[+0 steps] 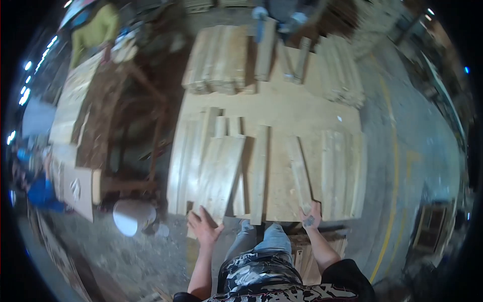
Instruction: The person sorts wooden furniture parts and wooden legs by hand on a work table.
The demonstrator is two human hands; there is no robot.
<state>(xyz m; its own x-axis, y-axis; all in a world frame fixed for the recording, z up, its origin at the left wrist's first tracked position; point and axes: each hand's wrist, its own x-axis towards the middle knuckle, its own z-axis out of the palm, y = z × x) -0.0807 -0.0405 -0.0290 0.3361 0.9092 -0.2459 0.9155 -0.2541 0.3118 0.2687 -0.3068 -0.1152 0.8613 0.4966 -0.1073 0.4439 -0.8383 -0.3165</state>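
Note:
My left hand (205, 229) lies at the near end of a wide group of pale wooden boards (219, 168), fingers spread over their lower edge. On the right, my right hand (310, 215) has its fingers round the near end of a narrow wooden strip (300, 173), which slants across the table. Between my hands a single strip (259, 173) lies lengthwise, its near end over the table edge. To the right, side by side, are more strips (342, 173).
The plywood table (282, 108) bears stacked strips (216, 58) at far left and others (339, 70) at far right. A gloved person (259, 13) stands at the far edge. To the left are a worktable (75, 110), a white bucket (133, 216) and a person in yellow (95, 30).

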